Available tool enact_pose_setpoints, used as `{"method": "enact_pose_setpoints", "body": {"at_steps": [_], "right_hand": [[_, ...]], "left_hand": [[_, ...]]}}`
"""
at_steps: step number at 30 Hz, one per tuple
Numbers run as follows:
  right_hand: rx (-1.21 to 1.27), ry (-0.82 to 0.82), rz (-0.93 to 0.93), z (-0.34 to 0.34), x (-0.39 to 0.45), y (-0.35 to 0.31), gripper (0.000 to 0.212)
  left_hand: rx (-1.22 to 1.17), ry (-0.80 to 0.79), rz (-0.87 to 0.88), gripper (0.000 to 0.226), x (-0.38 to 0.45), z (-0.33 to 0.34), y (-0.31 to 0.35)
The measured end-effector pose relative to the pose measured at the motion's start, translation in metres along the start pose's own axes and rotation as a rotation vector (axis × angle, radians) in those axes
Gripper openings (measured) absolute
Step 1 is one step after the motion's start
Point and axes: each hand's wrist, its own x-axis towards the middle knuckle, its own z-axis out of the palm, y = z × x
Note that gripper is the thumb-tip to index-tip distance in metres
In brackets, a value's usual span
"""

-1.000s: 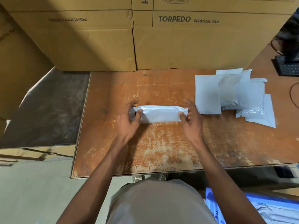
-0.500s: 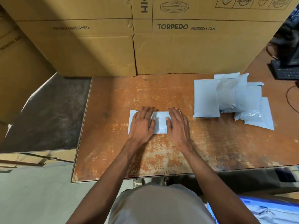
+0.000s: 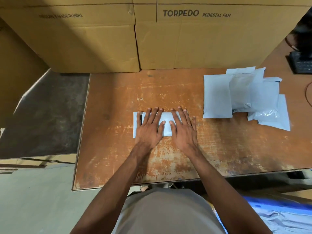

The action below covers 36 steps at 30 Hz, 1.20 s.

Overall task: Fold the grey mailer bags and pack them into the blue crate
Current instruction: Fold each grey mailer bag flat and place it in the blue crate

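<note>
the folded mailer bag [image 3: 166,124] lies flat on the worktop [image 3: 219,149], near its middle, and both hands are on top of it. the left hand [image 3: 148,130] covers the left half and the right hand [image 3: 183,130] covers the right half; the fingers of both are straight and a little spread, pressing down and gripping nothing. this step looks like flattening the fold, so the crease holds.

to do it well, i think the palms should push the air out from the middle toward the two ends, because this plastic likes to spring open (it is thin and slippery). the pressure should be even, so the bag does not slide on the wood.

the pile of unfolded bags [image 3: 243,95] waits well apart on the right. the blue crate [image 3: 276,205] is low at the right, below the worktop edge, with grey bags already inside.
</note>
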Motion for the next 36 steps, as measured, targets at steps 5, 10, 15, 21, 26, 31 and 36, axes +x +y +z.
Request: {"method": "enact_pose_setpoints", "body": {"at_steps": [5,10,15,21,26,31,36], "right_hand": [[-0.006,-0.014,0.011,0.002,0.003,-0.001,0.057],[-0.001,-0.021,0.015,0.003,0.004,0.001,0.055],[-0.025,-0.03,0.003,-0.003,0.004,-0.002,0.057],[-0.014,0.052,-0.193,-0.004,0.003,-0.022,0.06],[-0.054,0.041,-0.244,0.012,0.003,-0.022,0.056],[-0.073,0.061,-0.237,0.014,0.005,-0.023,0.053],[-0.094,0.037,-0.226,0.014,0.006,-0.024,0.053]], "left_hand": [[-0.046,-0.038,-0.035,0.057,0.002,-0.002,0.001],[-0.039,-0.05,-0.04,0.058,0.003,-0.001,0.001],[-0.074,-0.08,-0.013,0.058,0.003,-0.005,-0.003],[-0.119,0.026,-0.075,0.059,-0.012,-0.016,-0.022],[-0.047,-0.038,-0.047,0.061,-0.021,-0.01,-0.038],[-0.017,-0.032,-0.065,0.058,-0.022,-0.012,-0.035],[-0.022,-0.039,-0.079,0.057,-0.02,-0.014,-0.033]]}}
